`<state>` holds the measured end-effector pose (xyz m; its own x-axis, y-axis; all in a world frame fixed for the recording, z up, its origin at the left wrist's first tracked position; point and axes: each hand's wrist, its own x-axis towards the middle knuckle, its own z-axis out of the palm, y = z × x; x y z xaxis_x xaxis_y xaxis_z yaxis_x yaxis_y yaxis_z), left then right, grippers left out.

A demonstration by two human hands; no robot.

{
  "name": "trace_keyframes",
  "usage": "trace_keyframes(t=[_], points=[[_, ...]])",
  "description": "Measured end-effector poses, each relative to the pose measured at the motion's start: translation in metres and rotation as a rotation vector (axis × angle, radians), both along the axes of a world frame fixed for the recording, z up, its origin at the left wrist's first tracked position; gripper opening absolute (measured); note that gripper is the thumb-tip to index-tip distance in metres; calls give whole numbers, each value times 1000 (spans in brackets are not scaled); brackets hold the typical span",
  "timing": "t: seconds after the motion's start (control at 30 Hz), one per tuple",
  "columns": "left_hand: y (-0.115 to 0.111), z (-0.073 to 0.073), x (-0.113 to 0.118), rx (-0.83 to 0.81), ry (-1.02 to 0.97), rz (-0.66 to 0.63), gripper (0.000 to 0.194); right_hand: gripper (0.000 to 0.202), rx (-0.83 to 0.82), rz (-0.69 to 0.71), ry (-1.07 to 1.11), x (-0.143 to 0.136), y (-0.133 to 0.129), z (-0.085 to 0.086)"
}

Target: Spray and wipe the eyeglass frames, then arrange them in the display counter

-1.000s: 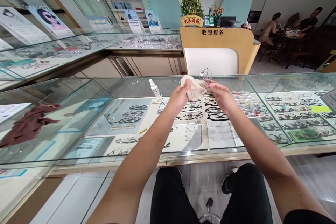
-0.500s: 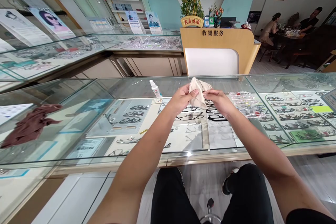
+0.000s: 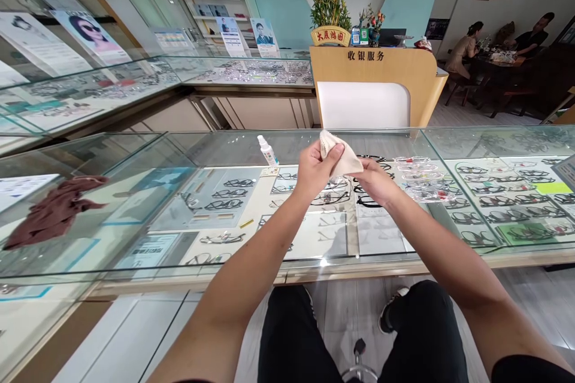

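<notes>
Cloth (image 3: 344,158) now bunched lower; left hand (image 3: 317,170) and right hand (image 3: 375,182) both pinch it.

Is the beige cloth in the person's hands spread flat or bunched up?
Bunched up. The beige cloth is gathered into folds between the left hand and the right hand, above the glass counter.

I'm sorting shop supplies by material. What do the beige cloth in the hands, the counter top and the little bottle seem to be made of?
Beige cloth: soft woven or microfibre fabric, matte; it folds and creases between both hands.
Counter top: clear glass, glossy; it reflects light and shows the frames beneath.
Small bottle: probably white plastic, smooth; too small to be sure.
</notes>
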<state>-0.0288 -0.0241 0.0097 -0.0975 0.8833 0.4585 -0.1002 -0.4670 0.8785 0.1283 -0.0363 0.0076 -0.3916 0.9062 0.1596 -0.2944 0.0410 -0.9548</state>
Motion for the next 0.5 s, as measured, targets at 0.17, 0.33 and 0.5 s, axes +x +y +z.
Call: trace_keyframes(t=[0.17,0.33,0.5], points=[[11,-1,-14,-76,11,-118,72,20,-38,-2,13,1,-1,4],[15,4,-29,-146,60,-419,65,21,-94,-40,69,8,2,9],[7,9,-25,-114,90,-406,57,26,-131,17,107,7,0,10]])
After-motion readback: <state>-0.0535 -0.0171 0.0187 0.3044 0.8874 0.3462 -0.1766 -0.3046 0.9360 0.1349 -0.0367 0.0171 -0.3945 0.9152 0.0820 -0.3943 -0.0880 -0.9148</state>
